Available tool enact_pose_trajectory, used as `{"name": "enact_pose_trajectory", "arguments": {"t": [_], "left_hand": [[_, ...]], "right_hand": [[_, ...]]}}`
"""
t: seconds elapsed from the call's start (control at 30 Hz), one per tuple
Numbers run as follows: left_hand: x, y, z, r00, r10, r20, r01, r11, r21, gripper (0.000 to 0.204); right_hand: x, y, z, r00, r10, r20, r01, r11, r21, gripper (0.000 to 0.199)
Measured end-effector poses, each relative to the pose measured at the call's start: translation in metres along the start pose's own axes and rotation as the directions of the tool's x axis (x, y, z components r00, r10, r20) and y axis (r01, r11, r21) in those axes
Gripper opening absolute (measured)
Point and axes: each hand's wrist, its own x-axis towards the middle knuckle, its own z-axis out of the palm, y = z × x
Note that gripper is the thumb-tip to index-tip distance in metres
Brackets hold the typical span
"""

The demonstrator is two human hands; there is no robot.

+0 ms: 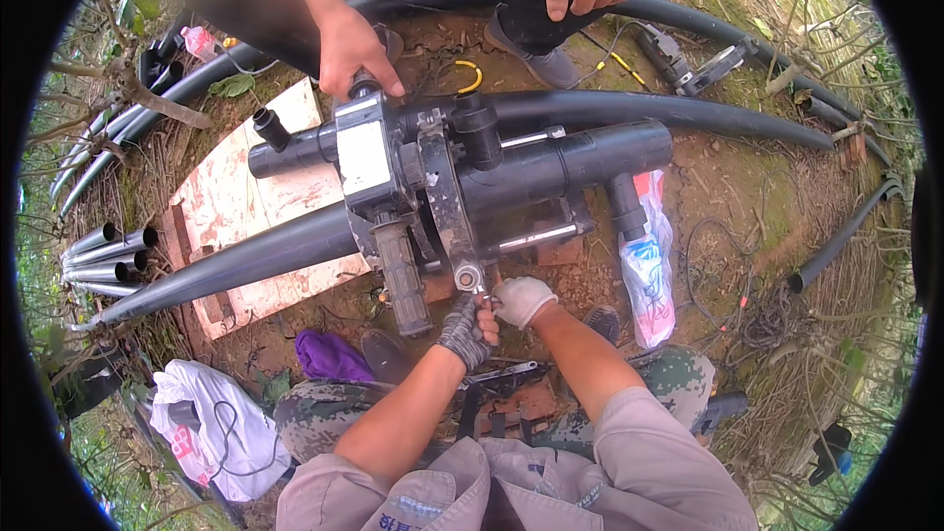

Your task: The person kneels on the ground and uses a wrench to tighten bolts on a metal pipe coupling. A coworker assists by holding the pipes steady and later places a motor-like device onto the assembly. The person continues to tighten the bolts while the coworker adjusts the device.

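My left hand [466, 332], in a grey striped fingerless glove, is closed round the lower end of a metal wrench [470, 279] at the near side of the clamp. Beside it, my right hand [523, 301] in a white glove has its fingers curled in; whatever they grip is hidden. The black clamp ring [444, 202] belongs to a pipe welding machine and encircles a thick black pipe [570, 165] with a branch stub. Against the ring stands a boxy tool [365, 152] with a ribbed grip [401, 275]. A co-worker's hand [356, 51] holds its far end.
A long black pipe [236, 244] runs left over a stained board [261, 199]. Several pipe ends [108, 261] lie at far left. White bag [216, 423], purple cloth [332, 355] and plastic-wrapped package [646, 275] rest on the soil. A loose clamp-like tool [688, 64] lies at upper right.
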Motion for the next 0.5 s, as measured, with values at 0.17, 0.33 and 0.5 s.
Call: {"name": "enact_pose_trajectory", "arguments": {"t": [0.17, 0.33, 0.5], "left_hand": [[0.000, -0.001, 0.002, 1.000, 0.004, -0.020, -0.004, 1.000, -0.010, 0.028], [0.003, 0.000, -0.001, 0.999, -0.031, 0.043, 0.032, 0.999, -0.039, 0.025], [0.003, -0.004, 0.000, 1.000, 0.004, 0.028, -0.002, 0.998, -0.057, 0.026]], "right_hand": [[0.000, -0.004, -0.006, 0.998, 0.023, 0.055, -0.022, 1.000, -0.022, 0.032], [-0.002, -0.004, -0.012, 0.997, 0.029, 0.076, -0.026, 0.999, -0.035, 0.031], [-0.001, -0.007, -0.010, 0.998, 0.029, 0.061, -0.025, 0.998, -0.062, 0.030]]}}
